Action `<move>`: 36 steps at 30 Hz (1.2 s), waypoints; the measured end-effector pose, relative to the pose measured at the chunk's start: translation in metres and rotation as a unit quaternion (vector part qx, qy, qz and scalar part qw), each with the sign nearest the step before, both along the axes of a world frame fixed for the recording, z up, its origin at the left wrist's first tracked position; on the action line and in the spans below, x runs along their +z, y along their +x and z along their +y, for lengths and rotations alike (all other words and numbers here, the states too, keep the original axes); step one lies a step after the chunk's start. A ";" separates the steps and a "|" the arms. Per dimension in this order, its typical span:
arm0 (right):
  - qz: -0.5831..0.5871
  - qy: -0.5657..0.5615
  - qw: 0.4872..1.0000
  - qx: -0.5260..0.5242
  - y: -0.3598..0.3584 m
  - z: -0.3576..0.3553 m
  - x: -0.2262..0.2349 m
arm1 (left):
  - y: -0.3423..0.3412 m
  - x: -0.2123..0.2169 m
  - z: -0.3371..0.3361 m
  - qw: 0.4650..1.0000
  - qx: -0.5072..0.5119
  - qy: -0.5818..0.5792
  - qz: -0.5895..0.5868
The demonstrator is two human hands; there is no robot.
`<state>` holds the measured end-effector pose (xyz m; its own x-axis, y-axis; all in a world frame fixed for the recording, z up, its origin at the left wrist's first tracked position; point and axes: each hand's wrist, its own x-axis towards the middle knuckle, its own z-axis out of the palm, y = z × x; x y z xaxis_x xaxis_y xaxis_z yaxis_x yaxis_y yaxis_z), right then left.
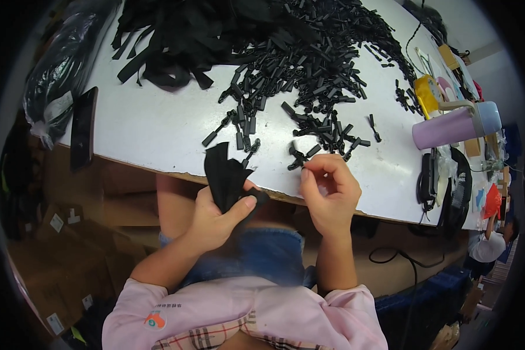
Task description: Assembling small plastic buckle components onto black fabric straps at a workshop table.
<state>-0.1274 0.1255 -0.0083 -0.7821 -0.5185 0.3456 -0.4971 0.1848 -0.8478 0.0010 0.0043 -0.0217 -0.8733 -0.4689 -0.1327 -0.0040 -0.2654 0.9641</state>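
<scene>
pink shirt (233,303), cropped below; left fingers (241,208) grip black fabric (220,175); can't tell whether right fingers (311,191) grip anything.

Left hand (216,218): your fingers partly hidden behind black fabric (222,178)
Right hand (332,192): your pinch's too tiny to read
Strip pile (195,38): top's cropped

We get a bright white tabletop (151,125), dim boxes (64,265) lower left, glinting plastic (70,64) upper left, black fisheye corners, bent edges.
</scene>
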 end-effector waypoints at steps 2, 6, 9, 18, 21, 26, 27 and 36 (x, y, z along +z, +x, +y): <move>-0.215 -0.117 0.966 0.088 0.014 -0.004 0.007 | -0.001 0.001 0.004 0.999 0.005 0.022 -0.024; -0.101 -0.067 0.983 0.141 0.025 -0.010 0.008 | -0.005 0.001 0.005 1.000 -0.004 0.014 0.004; -0.007 -0.016 0.990 0.139 0.025 -0.009 0.012 | -0.007 0.003 0.009 0.999 0.039 -0.004 0.020; -0.025 -0.047 0.984 0.167 0.022 -0.006 0.008 | -0.004 -0.002 0.006 0.999 0.023 -0.018 0.039; -0.036 -0.040 0.981 0.189 0.020 -0.004 0.006 | -0.004 -0.004 0.005 0.999 0.019 -0.030 0.025; -0.113 -0.062 0.973 0.193 0.020 -0.002 0.010 | -0.004 -0.002 0.006 0.999 0.020 -0.028 0.019; -0.124 -0.067 0.971 0.194 0.020 -0.002 0.010 | -0.004 -0.001 0.006 1.000 0.017 -0.021 0.012; 0.172 -0.017 0.965 0.196 0.021 -0.012 0.015 | -0.004 0.002 0.002 0.993 0.019 -0.116 0.001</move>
